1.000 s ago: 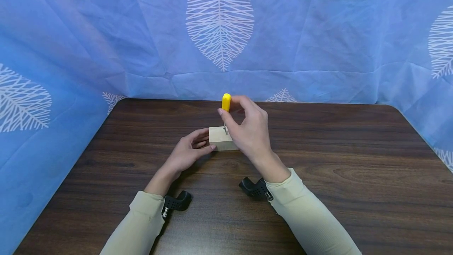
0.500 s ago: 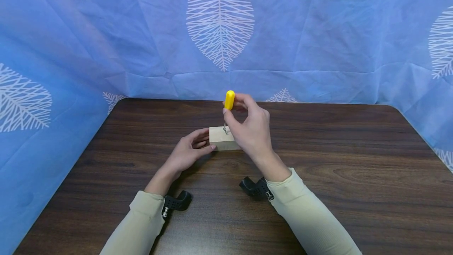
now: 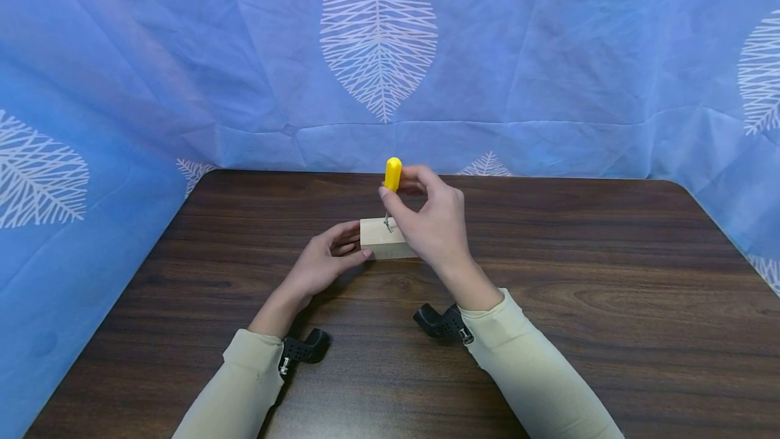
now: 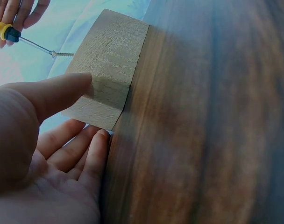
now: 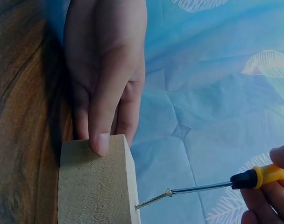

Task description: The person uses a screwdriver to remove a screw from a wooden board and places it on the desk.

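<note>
A pale wooden block (image 3: 379, 234) lies on the table, steadied at its left end by my left hand (image 3: 317, 259). The left thumb (image 4: 62, 93) presses the near face while the other fingers stay at the block's end and far side. Above it, my right hand (image 3: 435, 225) pinches the yellow handle of a screwdriver (image 3: 393, 172) between thumb and fingers. The screwdriver's metal shaft (image 5: 200, 188) meets the head of a screw (image 5: 153, 201). That screw stands tilted in the block's top, most of its thread exposed. My right hand hides the block's right end in the head view.
The dark wood-grain table (image 3: 579, 276) extends around the block. Blue cloth (image 3: 518, 73) with white leaf prints hangs behind and to the sides. A black wrist mount (image 3: 307, 346) is on the left sleeve, another black mount (image 3: 439, 322) on the right.
The screwdriver's handle has tipped to the right from nearly upright, then swung back slightly. My right hand has shifted a little rightward. Left hand and block stay in place.
</note>
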The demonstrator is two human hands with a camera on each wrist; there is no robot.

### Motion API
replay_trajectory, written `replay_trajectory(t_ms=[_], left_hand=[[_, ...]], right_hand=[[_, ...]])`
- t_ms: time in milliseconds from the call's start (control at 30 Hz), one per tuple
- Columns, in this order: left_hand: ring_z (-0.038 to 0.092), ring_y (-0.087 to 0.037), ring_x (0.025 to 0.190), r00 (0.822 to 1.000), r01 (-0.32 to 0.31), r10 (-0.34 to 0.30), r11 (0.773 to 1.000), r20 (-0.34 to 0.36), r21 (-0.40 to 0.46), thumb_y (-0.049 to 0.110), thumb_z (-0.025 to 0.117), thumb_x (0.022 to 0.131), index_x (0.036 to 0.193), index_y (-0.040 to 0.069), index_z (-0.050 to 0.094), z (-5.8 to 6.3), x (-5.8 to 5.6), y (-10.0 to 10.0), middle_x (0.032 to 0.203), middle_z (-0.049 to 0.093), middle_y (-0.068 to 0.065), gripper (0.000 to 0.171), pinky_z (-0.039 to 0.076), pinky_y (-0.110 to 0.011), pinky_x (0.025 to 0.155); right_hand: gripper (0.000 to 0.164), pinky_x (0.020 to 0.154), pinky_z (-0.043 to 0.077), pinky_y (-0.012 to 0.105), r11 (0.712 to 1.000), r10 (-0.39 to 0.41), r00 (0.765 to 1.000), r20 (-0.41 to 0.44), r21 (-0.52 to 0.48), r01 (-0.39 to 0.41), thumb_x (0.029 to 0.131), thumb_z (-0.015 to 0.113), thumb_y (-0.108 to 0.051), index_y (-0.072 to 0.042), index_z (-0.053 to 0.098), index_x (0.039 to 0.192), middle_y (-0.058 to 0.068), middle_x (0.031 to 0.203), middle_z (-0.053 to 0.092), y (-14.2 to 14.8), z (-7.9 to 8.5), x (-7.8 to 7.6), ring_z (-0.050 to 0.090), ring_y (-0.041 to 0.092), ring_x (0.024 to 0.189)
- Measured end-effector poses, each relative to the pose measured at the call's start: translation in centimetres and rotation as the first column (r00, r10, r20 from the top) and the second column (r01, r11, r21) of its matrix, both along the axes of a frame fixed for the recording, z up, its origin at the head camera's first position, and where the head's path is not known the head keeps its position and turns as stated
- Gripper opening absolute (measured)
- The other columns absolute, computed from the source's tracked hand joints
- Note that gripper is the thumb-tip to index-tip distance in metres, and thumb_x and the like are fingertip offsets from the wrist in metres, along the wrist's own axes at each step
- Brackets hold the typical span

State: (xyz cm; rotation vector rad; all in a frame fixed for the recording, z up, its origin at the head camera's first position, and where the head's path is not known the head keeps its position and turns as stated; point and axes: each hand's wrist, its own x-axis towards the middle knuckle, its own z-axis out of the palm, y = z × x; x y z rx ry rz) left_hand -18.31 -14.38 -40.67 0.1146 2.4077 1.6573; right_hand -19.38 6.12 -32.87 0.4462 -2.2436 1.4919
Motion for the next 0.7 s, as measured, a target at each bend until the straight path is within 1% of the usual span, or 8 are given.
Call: replay_trajectory(t_ms=[67, 167, 267, 333, 500, 700], left_hand=[[0.054, -0.031, 0.150, 1.000, 0.002, -0.002, 1.000, -0.001, 0.000, 0.021, 0.076, 0.103, 0.162, 0.015, 0.048, -0.02, -0.01, -0.03, 0.161, 0.055, -0.012, 0.066, 0.048, -0.047, 0.126], [0.054, -0.031, 0.150, 1.000, 0.005, -0.005, 1.000, -0.002, 0.000, 0.021, 0.076, 0.103, 0.162, 0.015, 0.048, -0.05, -0.02, -0.07, 0.162, 0.055, -0.012, 0.066, 0.047, -0.047, 0.127], [0.054, -0.031, 0.150, 1.000, 0.007, -0.007, 1.000, -0.002, -0.002, 0.022, 0.076, 0.103, 0.163, 0.015, 0.047, -0.06, -0.03, -0.06, 0.162, 0.055, -0.012, 0.067, 0.048, -0.047, 0.127], [0.054, -0.031, 0.150, 1.000, 0.008, -0.008, 1.000, 0.000, -0.002, 0.022, 0.076, 0.103, 0.163, 0.015, 0.047, -0.07, -0.04, -0.06, 0.162, 0.054, -0.012, 0.067, 0.048, -0.047, 0.126], [0.054, -0.032, 0.150, 1.000, 0.005, -0.005, 1.000, 0.002, 0.005, 0.023, 0.076, 0.103, 0.163, 0.015, 0.047, -0.11, -0.05, -0.05, 0.162, 0.054, -0.012, 0.067, 0.048, -0.047, 0.127], [0.053, -0.032, 0.151, 1.000, 0.002, -0.002, 1.000, 0.005, 0.011, 0.023, 0.077, 0.103, 0.162, 0.016, 0.048, -0.13, -0.04, -0.03, 0.162, 0.054, -0.012, 0.067, 0.047, -0.046, 0.127]], right_hand=[[0.027, 0.090, 0.057, 0.045, 1.000, 0.003, 1.000, 0.004, -0.002, -0.003, 0.097, 0.083, -0.021, -0.008, 0.075, 0.120, 0.009, 0.111, 0.082, 0.00, -0.04, -0.02, 0.075, 0.023, 0.109], [0.029, 0.089, 0.058, 0.046, 1.000, 0.006, 1.000, 0.010, -0.005, -0.006, 0.097, 0.083, -0.023, -0.009, 0.075, 0.121, 0.007, 0.112, 0.081, 0.00, -0.10, -0.03, 0.074, 0.022, 0.108], [0.028, 0.091, 0.059, 0.049, 1.000, 0.001, 1.000, -0.003, -0.002, -0.001, 0.096, 0.084, -0.023, -0.009, 0.076, 0.120, 0.007, 0.111, 0.080, 0.05, -0.16, -0.08, 0.072, 0.022, 0.107], [0.026, 0.093, 0.060, 0.047, 1.000, -0.004, 1.000, -0.019, 0.005, 0.004, 0.096, 0.084, -0.022, -0.009, 0.077, 0.118, 0.006, 0.111, 0.079, 0.07, -0.21, -0.15, 0.072, 0.022, 0.106], [0.021, 0.095, 0.060, 0.045, 1.000, -0.005, 0.999, -0.045, 0.016, 0.005, 0.097, 0.081, -0.018, -0.008, 0.077, 0.114, 0.007, 0.109, 0.077, 0.07, -0.23, -0.23, 0.071, 0.024, 0.103], [0.021, 0.094, 0.059, 0.045, 1.000, -0.007, 1.000, -0.024, 0.028, 0.008, 0.098, 0.076, -0.014, -0.007, 0.075, 0.117, 0.009, 0.110, 0.075, -0.03, -0.12, -0.18, 0.070, 0.026, 0.103]])
